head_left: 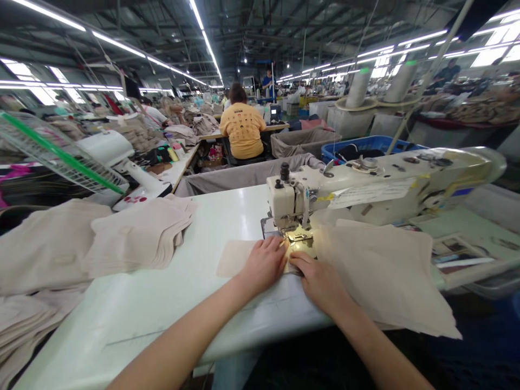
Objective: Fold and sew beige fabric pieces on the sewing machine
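Observation:
A small beige fabric piece (235,258) lies on the white table, reaching under the needle area of the sewing machine (298,203). My left hand (266,259) rests flat on its right part, fingers stretched toward the presser foot. Just right of it, my right hand (319,277) has its fingers pressed together at the cloth's near edge, in front of the lit needle plate (301,238). The cloth under my fingers is mostly hidden. A stack of larger beige panels (377,271) lies to the right of my right hand and overhangs the table's front edge.
Stacked beige pieces (134,238) cover the table's left side, beside a white fan (108,146) with a green rim. Behind the machine are a cloth-lined bin (244,173), a blue basket (377,142) and thread cones (357,89). A person in a yellow shirt (242,130) sits ahead.

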Motion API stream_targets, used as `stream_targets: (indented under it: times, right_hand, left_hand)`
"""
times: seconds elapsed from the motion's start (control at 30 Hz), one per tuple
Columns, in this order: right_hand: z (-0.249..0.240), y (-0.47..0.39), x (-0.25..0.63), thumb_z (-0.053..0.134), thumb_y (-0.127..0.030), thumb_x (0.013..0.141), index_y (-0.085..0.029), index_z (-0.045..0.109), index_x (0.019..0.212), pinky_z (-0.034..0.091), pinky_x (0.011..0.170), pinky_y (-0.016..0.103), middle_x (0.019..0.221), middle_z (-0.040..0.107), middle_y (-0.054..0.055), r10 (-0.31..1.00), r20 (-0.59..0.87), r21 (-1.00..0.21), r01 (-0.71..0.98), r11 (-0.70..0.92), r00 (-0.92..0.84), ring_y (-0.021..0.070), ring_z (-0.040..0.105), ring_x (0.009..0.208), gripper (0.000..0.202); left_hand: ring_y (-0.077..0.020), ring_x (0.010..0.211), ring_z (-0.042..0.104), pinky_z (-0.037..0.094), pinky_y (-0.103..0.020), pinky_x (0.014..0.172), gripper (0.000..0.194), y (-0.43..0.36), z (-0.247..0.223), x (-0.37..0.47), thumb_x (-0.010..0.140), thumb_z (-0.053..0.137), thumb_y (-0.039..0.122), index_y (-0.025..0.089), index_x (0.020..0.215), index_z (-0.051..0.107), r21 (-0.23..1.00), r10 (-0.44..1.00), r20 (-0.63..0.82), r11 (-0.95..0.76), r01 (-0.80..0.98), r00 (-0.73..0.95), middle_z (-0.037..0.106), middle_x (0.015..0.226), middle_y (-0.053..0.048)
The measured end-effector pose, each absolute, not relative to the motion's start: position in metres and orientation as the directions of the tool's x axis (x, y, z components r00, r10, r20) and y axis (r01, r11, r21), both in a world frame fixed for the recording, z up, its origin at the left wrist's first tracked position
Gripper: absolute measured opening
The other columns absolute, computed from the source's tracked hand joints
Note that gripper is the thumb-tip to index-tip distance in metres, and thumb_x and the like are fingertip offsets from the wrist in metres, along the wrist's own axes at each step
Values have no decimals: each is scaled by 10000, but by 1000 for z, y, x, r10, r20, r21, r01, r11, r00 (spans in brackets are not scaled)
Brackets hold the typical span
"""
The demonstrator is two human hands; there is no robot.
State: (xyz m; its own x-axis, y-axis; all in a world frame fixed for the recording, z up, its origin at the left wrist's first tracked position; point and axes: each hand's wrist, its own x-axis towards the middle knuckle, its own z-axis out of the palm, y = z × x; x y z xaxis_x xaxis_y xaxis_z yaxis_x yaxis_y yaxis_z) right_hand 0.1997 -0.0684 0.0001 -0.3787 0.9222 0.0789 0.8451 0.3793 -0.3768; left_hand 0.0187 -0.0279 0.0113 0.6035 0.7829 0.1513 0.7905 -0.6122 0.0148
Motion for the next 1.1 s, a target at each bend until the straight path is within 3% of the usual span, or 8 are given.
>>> stream_targets:
  times: [0.53,0.7,0.87,1.1]
  right_hand:
    - [-1,-67,198,404,5,855,-223,646,1306,556,873,304,1389,638,60,928,72,-362,858,365,-365,187,721,986,560]
    - [2,-70,198,396,-7,864,-218,658,1291,560,887,314,1392,637,50,925,71,-351,859,372,-372,202,721,1001,543]
    - [1,-84,203,389,13,823,-180,617,1359,550,941,324,1459,583,76,913,27,-343,854,391,-408,216,703,1075,613]
    - [-2,-75,200,389,-18,865,-195,597,1381,553,927,319,1456,586,68,922,47,-371,851,373,-384,201,711,1046,583]
  left_hand:
    - [-289,1179,560,495,-439,933,298,-22,8,15,998,488,275,203,1271,583,26,759,175,-641,767,628,618,1264,-129]
    - [-296,1236,550,495,-464,1004,302,-29,7,14,1005,488,257,189,1285,578,38,746,183,-656,754,640,607,1311,-136]
    - [-263,1161,606,543,-397,981,245,-50,3,12,990,480,175,148,1188,623,102,654,162,-756,647,739,663,1199,-122]
    - [-251,1054,632,561,-394,947,247,-39,8,8,995,438,201,142,1027,675,155,616,228,-787,597,754,680,1058,-124]
